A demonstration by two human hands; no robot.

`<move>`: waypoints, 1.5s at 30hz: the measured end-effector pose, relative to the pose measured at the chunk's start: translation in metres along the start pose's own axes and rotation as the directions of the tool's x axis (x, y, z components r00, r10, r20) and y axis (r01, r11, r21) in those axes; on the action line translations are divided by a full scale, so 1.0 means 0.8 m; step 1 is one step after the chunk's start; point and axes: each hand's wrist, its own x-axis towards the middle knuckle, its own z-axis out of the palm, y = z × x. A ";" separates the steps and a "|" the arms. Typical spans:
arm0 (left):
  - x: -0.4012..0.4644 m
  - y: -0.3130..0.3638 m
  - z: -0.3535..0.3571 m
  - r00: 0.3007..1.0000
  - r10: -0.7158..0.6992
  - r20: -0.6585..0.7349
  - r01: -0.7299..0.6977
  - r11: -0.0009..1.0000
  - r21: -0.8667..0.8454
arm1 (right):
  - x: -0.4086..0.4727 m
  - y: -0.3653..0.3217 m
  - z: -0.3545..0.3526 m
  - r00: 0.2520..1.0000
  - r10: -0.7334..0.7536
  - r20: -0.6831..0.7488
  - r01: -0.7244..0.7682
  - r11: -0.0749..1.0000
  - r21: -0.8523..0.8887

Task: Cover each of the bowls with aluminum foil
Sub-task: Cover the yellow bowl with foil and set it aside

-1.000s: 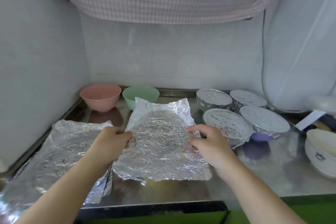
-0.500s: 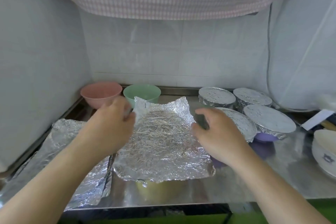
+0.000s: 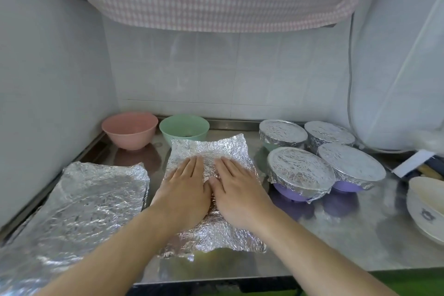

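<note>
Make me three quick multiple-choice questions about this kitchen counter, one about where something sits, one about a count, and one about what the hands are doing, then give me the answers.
1. Where is the pink bowl?
A. back left corner of the counter
B. front right edge
C. on top of a covered bowl

2. How many bowls on the right already wear foil tops?
A. two
B. four
C. six

3. What are the two hands doing?
A. lying flat on the foil sheet in the middle
B. lifting the green bowl
C. tearing foil from a roll

Answers:
1 A, it sits by the wall corner beside the green bowl.
2 B, four foil-topped bowls cluster there.
3 A, the left hand and right hand lie side by side, fingers straight, on the crinkled sheet.
</note>
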 end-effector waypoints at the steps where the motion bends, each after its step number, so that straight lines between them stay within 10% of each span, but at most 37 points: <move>1: 0.001 -0.001 0.002 1.000 0.014 -0.009 -0.013 1.000 0.011 | 0.000 0.001 0.002 1.000 -0.004 0.003 0.004 1.000 -0.002; 19: 0.036 -0.004 -0.015 0.958 0.283 -0.055 -0.261 0.933 0.246 | 0.037 0.011 0.013 0.988 -0.154 0.010 0.154 0.973 -0.171; 24: 0.033 0.005 0.003 0.957 0.264 -0.121 -0.216 0.926 0.309 | 0.047 0.018 0.000 0.999 -0.033 -0.037 0.037 0.994 0.108; 36: 0.040 -0.015 -0.006 0.963 0.077 -0.258 -0.139 0.963 -0.232 | 0.044 0.020 -0.002 0.995 0.098 -0.022 -0.092 0.978 0.187; 45: 0.044 -0.024 0.003 0.976 0.125 -0.179 -0.138 0.989 -0.061 | 0.011 0.008 0.005 0.996 -0.052 -0.072 0.046 0.995 -0.084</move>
